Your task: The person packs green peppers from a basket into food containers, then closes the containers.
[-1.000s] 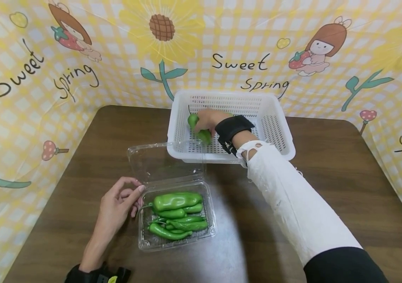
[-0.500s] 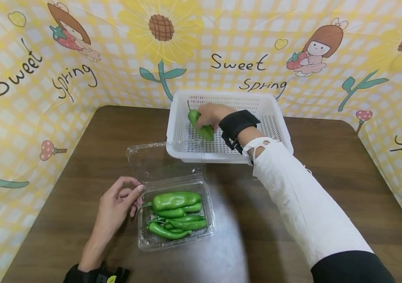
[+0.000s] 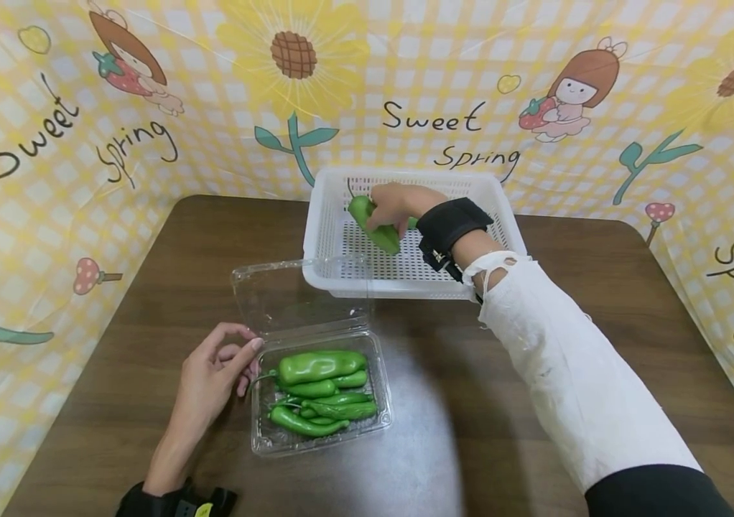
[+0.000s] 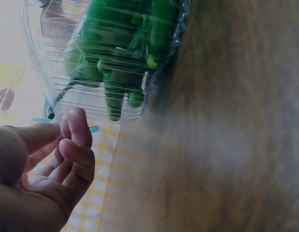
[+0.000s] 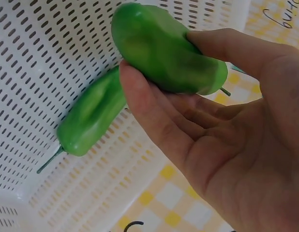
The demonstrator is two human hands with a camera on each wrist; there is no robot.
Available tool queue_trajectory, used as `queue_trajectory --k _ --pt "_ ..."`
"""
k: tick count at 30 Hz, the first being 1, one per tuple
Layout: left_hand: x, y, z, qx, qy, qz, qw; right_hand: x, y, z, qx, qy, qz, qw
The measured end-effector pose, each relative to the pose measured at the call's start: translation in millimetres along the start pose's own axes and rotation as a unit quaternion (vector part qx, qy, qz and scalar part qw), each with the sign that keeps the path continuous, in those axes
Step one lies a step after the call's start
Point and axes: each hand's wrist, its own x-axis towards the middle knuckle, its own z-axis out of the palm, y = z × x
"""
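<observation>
Pinched between thumb and fingers of the right hand (image 5: 227, 145): one green pepper (image 5: 164, 50), held over the white basket (image 3: 503, 215), above a second pepper (image 5: 91, 118) lying on the basket's perforated floor. Probably light, smooth and glossy, so likely slippery; best held around the thick middle, not the thin stem. Left hand (image 3: 212, 377) loosely curled, empty, touching the clear clamshell (image 3: 263, 445) of peppers, nearer than the basket.
</observation>
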Motion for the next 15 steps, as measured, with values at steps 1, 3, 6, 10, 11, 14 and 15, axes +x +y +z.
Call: queue_trajectory --k 1,3,6,10,11,14,15 --pt "-0.1 -0.3 0.1 0.000 0.000 0.000 1.0000 -1 0 -1 -0.002 0.000 -0.003 1.000" --pt "-0.4 -0.4 0.0 0.000 0.000 -0.002 1.0000 -4 2 -2 -0.003 0.002 -0.010 1.000" --pt "-0.6 -0.6 0.0 0.001 0.000 -0.002 1.0000 -10 4 -5 -0.006 0.011 -0.021 1.000" --pt "-0.4 -0.3 0.3 0.003 0.000 -0.001 1.0000 -18 6 -8 -0.008 0.024 -0.028 0.999" --pt "-0.3 -0.2 0.3 0.003 0.000 0.000 1.0000 -19 7 -9 -0.010 0.026 -0.030 0.999" --pt "0.0 0.5 0.4 0.004 0.000 0.002 1.0000 -24 7 -9 -0.005 0.025 -0.033 0.999" --pt "0.1 0.7 0.3 0.005 0.000 0.002 1.0000 -26 7 -9 -0.004 0.024 -0.036 0.999"
